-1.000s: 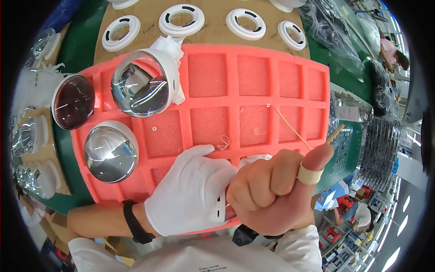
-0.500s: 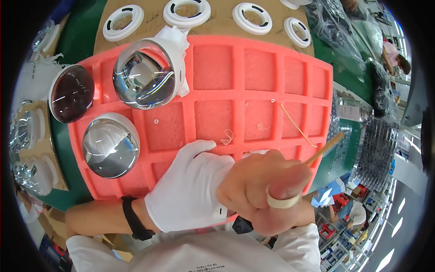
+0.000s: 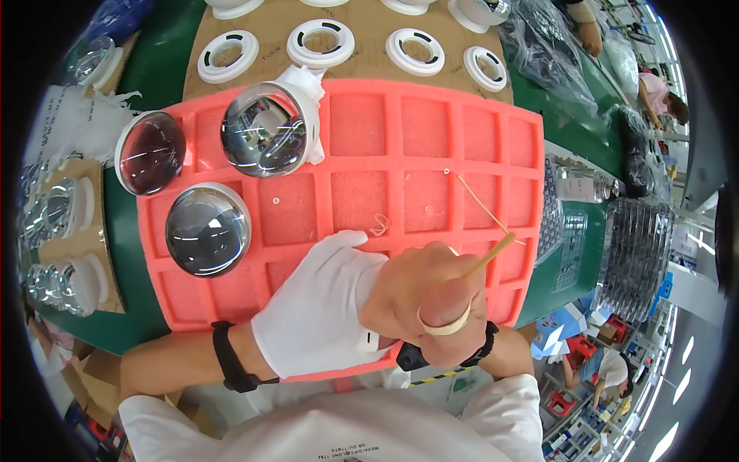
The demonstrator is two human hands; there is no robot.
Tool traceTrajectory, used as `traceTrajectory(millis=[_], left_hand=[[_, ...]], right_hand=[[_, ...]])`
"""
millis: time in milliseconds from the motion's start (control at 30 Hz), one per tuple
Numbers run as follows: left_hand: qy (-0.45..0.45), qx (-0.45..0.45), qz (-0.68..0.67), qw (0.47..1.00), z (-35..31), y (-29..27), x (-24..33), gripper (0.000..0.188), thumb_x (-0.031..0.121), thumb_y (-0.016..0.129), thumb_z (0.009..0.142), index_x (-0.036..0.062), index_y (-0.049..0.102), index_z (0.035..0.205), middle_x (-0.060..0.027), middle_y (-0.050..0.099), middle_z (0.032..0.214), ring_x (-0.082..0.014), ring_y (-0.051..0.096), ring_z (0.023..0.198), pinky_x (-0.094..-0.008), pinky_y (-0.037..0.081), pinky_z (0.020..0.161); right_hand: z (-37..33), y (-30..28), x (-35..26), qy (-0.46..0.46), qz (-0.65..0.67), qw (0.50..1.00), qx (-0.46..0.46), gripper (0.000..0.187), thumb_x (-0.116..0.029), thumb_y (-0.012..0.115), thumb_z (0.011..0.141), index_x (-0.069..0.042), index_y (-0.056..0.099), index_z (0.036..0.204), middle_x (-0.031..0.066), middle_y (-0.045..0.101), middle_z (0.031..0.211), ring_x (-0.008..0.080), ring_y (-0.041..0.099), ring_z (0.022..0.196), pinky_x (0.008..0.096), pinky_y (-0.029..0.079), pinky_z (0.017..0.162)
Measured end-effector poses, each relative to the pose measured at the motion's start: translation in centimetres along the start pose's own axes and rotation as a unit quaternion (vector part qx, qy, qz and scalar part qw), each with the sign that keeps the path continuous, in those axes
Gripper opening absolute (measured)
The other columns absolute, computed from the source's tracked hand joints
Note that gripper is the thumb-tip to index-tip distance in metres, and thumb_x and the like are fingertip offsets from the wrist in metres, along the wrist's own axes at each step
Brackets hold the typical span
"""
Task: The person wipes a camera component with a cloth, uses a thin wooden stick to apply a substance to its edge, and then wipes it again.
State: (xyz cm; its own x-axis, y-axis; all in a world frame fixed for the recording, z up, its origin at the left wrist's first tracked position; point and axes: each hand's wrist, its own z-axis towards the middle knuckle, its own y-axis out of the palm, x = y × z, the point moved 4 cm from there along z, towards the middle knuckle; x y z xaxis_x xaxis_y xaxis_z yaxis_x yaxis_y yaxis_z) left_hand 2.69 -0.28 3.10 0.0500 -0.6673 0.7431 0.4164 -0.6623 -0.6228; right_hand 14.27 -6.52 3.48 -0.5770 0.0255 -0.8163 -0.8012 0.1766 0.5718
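Observation:
My left hand, in a white glove, curls round a white housing with a small dark slot; most of it is hidden by glove and fingers. Against it presses my bare right hand, closed, with a pale band round one finger. A thin wooden stick pokes out of that hand to the upper right. Both hands are over the near part of a pink foam tray. On the tray's left lie a clear dome in a white housing, a mirror-like dome and a dark reddish dome.
Another thin stick and small white rings lie in the tray. White rings stand on cardboard behind it. Stacked clear plastic trays are at right, plastic bags at far right. More domes sit at left. Other people work at right.
The view has shifted, so more of the far cardboard shows. My hands stay together on the housing; the stick in my right hand has tilted slightly and sits further left.

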Motion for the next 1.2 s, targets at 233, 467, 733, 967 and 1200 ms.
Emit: traceTrajectory(millis=[233,467,733,967,1200], left_hand=[[-0.020,-0.013,-0.063,0.998,0.0,0.4,-0.3,0.038,0.023,0.071,0.076,0.0014,0.061,0.105,-0.0095,0.062,0.099,-0.0266,0.059,0.093,-0.0440,0.039,0.110],[-0.024,-0.091,-0.011,0.995,0.7,0.9,-0.7,0.057,0.032,0.086,0.067,0.0069,0.059,0.111,-0.0092,0.062,0.106,-0.0289,0.059,0.103,-0.0476,0.040,0.108],[0.005,0.024,-0.010,1.000,0.9,0.8,-0.5,0.024,0.005,0.064,0.075,0.0022,0.060,0.098,-0.0102,0.060,0.085,-0.0287,0.059,0.080,-0.0435,0.046,0.098],[-0.003,-0.028,-0.031,0.999,0.8,0.6,-0.8,0.036,0.023,0.072,0.075,0.0018,0.059,0.101,-0.0087,0.057,0.085,-0.0272,0.059,0.080,-0.0446,0.044,0.100],[0.001,-0.015,-0.063,0.998,0.3,0.7,-1.4,0.043,0.030,0.075,0.072,0.0023,0.058,0.100,-0.0082,0.056,0.092,-0.0258,0.057,0.082,-0.0445,0.040,0.106]], right_hand=[[0.5,1.0,-0.1,-0.080,0.002,0.985,-0.151,0.017,-0.017,0.061,0.099,-0.003,0.055,0.093,0.0095,0.058,0.070,0.0193,0.055,0.055,0.0336,0.039,0.046],[1.1,0.7,-0.5,-0.041,0.067,0.995,-0.064,0.056,-0.045,0.041,0.105,-0.009,0.037,0.063,-0.0014,0.034,0.052,0.0138,0.025,0.040,0.0290,0.020,0.039],[1.2,-0.3,-0.8,-0.094,0.205,0.970,-0.089,0.066,-0.063,0.017,0.106,-0.015,0.016,0.061,-0.0049,0.017,0.047,0.0098,0.012,0.038,0.0295,0.009,0.037],[0.2,1.0,-0.1,-0.128,0.171,0.976,0.048,0.067,-0.064,0.018,0.105,-0.014,0.021,0.060,-0.0038,0.022,0.048,0.0105,0.017,0.036,0.0291,0.011,0.035],[0.0,1.5,-0.1,-0.091,0.111,0.989,0.028,0.064,-0.058,0.019,0.107,-0.013,0.029,0.063,-0.0036,0.026,0.048,0.0109,0.022,0.036,0.0288,0.015,0.034]])
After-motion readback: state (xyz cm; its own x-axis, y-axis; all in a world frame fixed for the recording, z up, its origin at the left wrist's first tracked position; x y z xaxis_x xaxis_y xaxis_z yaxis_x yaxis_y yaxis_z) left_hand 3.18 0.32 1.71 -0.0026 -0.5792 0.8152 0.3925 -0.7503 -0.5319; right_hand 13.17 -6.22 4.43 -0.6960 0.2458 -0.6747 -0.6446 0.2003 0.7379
